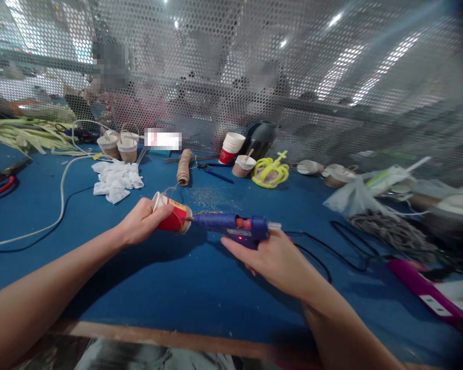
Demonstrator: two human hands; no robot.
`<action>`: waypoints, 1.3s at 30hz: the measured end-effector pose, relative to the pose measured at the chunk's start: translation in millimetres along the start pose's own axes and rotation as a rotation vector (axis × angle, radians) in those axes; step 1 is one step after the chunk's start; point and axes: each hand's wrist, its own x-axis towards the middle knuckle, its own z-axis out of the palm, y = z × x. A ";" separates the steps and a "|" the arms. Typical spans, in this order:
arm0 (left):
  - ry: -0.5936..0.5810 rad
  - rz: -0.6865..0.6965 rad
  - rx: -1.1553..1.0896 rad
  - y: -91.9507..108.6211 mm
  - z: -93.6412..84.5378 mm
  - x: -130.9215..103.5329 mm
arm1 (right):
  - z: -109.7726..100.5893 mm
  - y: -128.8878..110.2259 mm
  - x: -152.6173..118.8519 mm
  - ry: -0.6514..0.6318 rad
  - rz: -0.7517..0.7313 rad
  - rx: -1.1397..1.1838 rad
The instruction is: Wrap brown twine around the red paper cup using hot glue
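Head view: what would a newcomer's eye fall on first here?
Probably the blue glue gun at the centre, held in the right hand, its nozzle at the twine-wrapped end of the red paper cup in the left hand. Next, the bright yellow crown-shaped piece farther back, just right of centre, and the purple power strip at the right edge.

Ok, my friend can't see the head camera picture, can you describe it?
A left hand holds a red paper cup tipped sideways while the right hand holds a blue glue gun, its tip at the cup's twine-wrapped end. Beyond, a roll of twine and a stack of paper cups sit on the blue table.
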 end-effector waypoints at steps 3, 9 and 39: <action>-0.014 0.016 0.009 1.6 -0.1 -1.4 | -1.1 0.0 0.1 0.008 0.018 0.032; -0.043 0.081 0.082 1.6 -0.8 -3.3 | -0.5 1.6 -1.4 0.020 0.050 0.037; -0.050 0.175 0.136 7.8 -0.2 -4.1 | -3.1 -1.4 1.2 0.031 0.015 0.093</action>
